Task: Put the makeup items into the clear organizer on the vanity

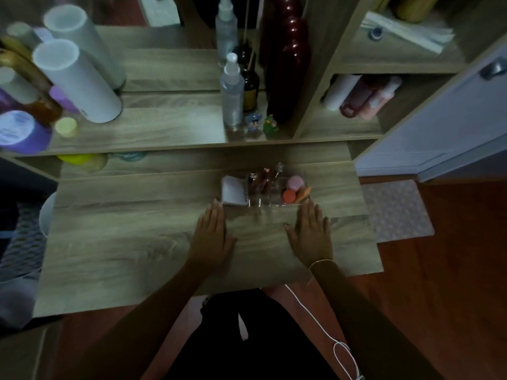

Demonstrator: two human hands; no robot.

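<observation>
The clear organizer [263, 202] stands on the wooden vanity top [137, 242], a little past my hands. Inside it I see a white flat compact [234, 192] at the left, several lipstick-like tubes [264, 179] upright in the middle, a pink round jar [295, 182], an orange-red round jar [288, 196] and an orange sponge [304, 193] at the right. My left hand [212, 237] lies flat and open on the vanity just short of the organizer's left corner. My right hand [311, 234] lies flat and open near the right corner. Neither holds anything.
A raised shelf [164, 127] behind carries a clear spray bottle [232, 97], a dark red bottle [288, 69], two small figurines [262, 124], white cylinders [79, 83] and purple jars [22, 133]. A mirror stands behind it. Side cubbies hold bottles [362, 96]. A white cord [315, 319] hangs from my right wrist.
</observation>
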